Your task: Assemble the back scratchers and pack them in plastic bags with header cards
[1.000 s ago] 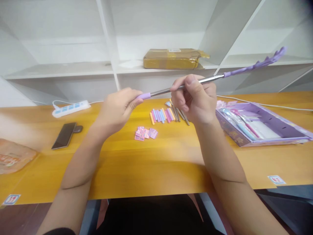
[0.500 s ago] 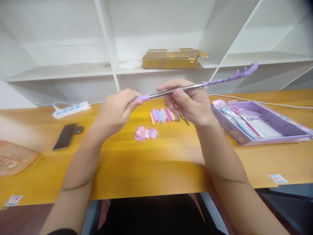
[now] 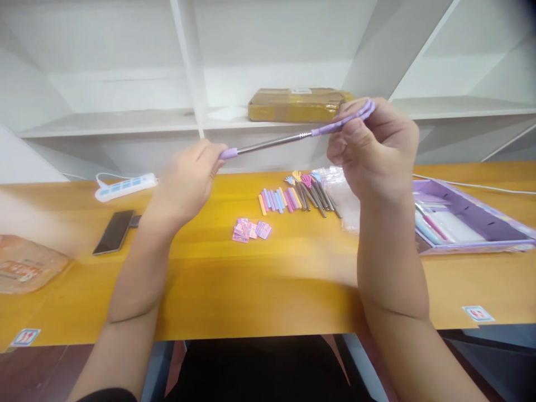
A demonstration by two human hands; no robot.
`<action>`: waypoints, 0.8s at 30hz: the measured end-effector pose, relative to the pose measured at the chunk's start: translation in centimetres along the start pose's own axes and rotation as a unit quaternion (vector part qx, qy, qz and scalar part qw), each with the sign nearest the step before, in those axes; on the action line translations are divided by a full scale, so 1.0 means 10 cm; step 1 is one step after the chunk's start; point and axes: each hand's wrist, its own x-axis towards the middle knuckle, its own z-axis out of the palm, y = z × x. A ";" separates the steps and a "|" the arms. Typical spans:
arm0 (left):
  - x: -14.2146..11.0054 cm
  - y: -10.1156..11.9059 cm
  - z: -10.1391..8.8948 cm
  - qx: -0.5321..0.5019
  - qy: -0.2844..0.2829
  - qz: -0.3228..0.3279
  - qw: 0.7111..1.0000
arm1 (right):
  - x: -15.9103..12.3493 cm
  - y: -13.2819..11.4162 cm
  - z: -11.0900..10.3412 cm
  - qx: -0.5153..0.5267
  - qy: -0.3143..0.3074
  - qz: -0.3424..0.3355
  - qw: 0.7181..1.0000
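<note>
Both hands hold a back scratcher (image 3: 274, 144) with a metal rod, a purple grip and a purple claw head, raised above the table and sloping up to the right. My left hand (image 3: 184, 177) is closed round the purple grip end. My right hand (image 3: 377, 145) pinches the claw head between thumb and fingers. Below lie several coloured grip sleeves (image 3: 278, 200) in a row. Beside them are several metal rods with claw heads (image 3: 316, 192) in blue, orange and pink. Small pink printed cards (image 3: 249, 229) lie in a loose pile nearer me.
A purple box (image 3: 473, 215) with wrapped scratchers stands at the right, near clear plastic bags (image 3: 349, 209). At the left are a power strip (image 3: 128, 187), a phone (image 3: 114, 231) and an orange bag (image 3: 29, 265). A taped carton (image 3: 293, 105) sits on the shelf behind.
My right hand has slid from the metal rod out to the claw head. My left hand still grips the purple end, slightly farther left. The loose claw-headed rods are now uncovered.
</note>
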 end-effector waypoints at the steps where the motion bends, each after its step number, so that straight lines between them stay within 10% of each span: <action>1: 0.00 -0.01 0.00 0.013 0.007 0.005 1.000 | 0.00 -0.01 0.00 -0.003 0.007 0.001 1.000; 24: -0.02 -0.12 -0.01 0.053 0.114 0.092 0.988 | -0.09 0.03 0.08 0.015 -0.063 0.058 0.996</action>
